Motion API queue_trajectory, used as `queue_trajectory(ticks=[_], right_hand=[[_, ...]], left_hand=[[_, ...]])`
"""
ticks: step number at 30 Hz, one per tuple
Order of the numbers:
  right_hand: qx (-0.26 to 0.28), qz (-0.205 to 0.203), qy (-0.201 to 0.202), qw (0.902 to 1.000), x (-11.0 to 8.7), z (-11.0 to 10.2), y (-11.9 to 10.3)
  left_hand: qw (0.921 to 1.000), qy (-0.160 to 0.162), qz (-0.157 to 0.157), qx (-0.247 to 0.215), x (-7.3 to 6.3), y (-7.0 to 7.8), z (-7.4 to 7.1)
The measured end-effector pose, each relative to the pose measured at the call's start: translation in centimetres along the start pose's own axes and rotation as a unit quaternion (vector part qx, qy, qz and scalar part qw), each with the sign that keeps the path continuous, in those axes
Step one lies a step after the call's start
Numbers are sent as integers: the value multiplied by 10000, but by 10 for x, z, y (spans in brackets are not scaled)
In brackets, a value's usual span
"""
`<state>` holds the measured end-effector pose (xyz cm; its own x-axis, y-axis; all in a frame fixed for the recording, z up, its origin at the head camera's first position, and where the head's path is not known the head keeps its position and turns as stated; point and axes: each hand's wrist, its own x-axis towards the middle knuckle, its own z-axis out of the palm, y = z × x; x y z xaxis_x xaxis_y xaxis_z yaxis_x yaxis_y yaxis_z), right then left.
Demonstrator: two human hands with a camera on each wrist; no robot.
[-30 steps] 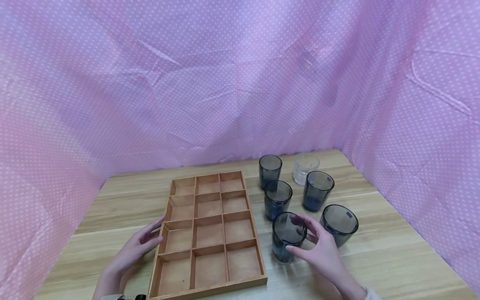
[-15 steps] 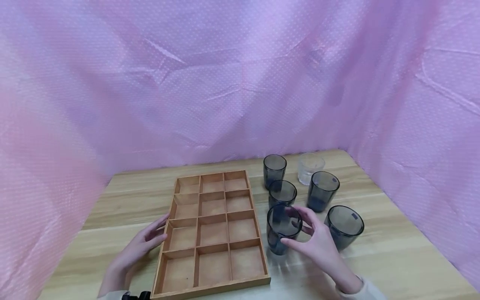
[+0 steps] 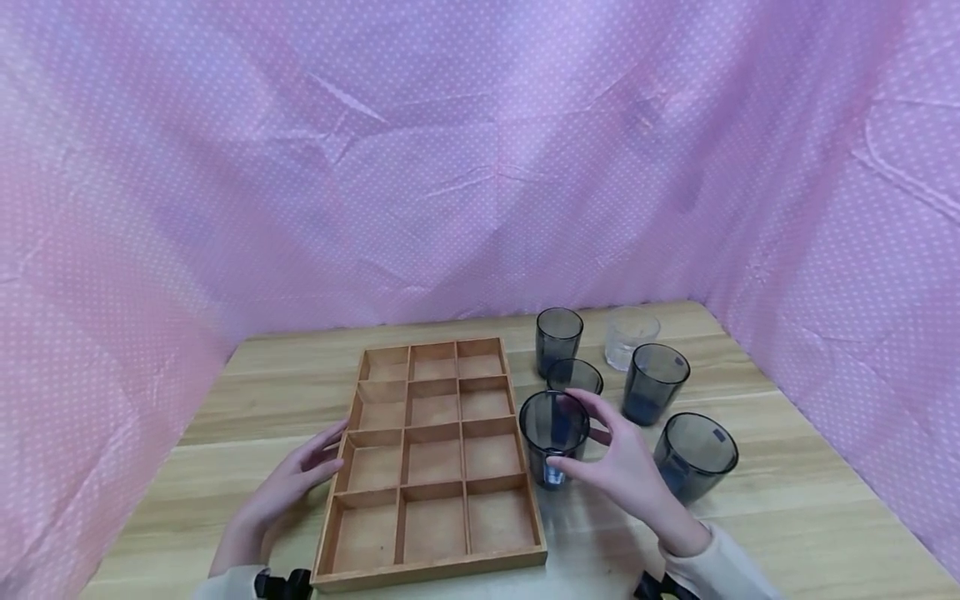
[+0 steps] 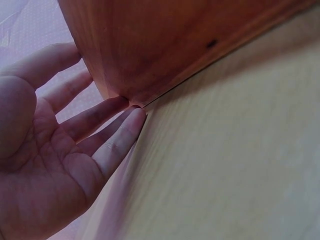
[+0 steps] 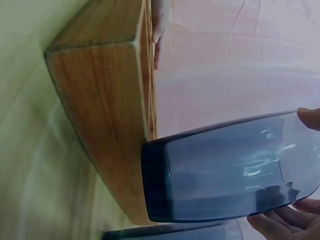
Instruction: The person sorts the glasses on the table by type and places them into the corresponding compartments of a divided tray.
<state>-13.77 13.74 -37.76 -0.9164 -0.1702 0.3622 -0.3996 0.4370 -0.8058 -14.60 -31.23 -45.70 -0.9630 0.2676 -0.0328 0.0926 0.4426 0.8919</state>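
Note:
A smoky grey drinking glass (image 3: 542, 446) is gripped by my right hand (image 3: 622, 467), thumb on the near side and fingers on the far side. It hangs off the table, beside the right edge of a wooden compartment tray (image 3: 429, 575). The right wrist view shows the glass (image 5: 225, 172) with its dark base at about the height of the tray's rim (image 5: 100, 115). My left hand (image 3: 288, 483) rests against the tray's left side. In the left wrist view its extended fingertips (image 4: 132, 122) touch the tray's outer wall (image 4: 165, 45).
Behind the held glass stands another grey glass (image 3: 575, 375), partly hidden. More grey glasses (image 3: 558, 342) stand at the back, at right (image 3: 655, 383) and nearer right (image 3: 693, 458). A clear glass (image 3: 630, 337) is at the back. A pink dotted cloth (image 3: 480, 167) surrounds the table (image 3: 787, 500).
My right hand has raised the grey glass off the table and moved it left and away from me, toward the tray. The left hand stays on the tray's side. The head view has shifted slightly.

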Motion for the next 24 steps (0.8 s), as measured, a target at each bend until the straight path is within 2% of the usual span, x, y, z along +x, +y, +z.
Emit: queue_trajectory(ticks=[4,9,17,24], right_hand=[[32,31,-21,10000,9,2,-4],[314,167,-237,9991,23,12,-14],[466,213,-419,9978,51,39,-33],[294,-221,-558,9978,77,67,-40]], left_hand=[[10000,14,71,-4,1,1,-1],[9998,2,127,-136,1,-4,1],[9999,-11,81,-96,-1,-5,1],[9999,21,43,-119,1,-5,2]])
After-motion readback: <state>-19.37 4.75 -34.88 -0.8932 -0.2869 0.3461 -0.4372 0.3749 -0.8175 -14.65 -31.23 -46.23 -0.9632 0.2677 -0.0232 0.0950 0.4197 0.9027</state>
